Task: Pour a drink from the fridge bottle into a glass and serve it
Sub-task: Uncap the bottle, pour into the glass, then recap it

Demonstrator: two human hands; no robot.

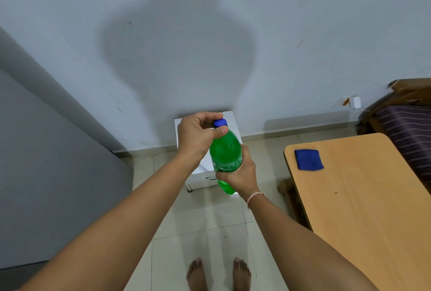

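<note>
Green bottle (pixel 225 153) held in mid-air over the floor, left of the table (pixel 356 199); long axis near upright, blue cap (pixel 220 122) pointing up and slightly away. Translucent green plastic, printed label band. Right hand (pixel 242 175) grip wraps the lower body; left hand (pixel 198 134) grip pinches the cap.

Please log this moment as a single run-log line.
stage: opening bottle | left hand: grips blue cap | right hand: holds green bottle | glass: not in view
</note>
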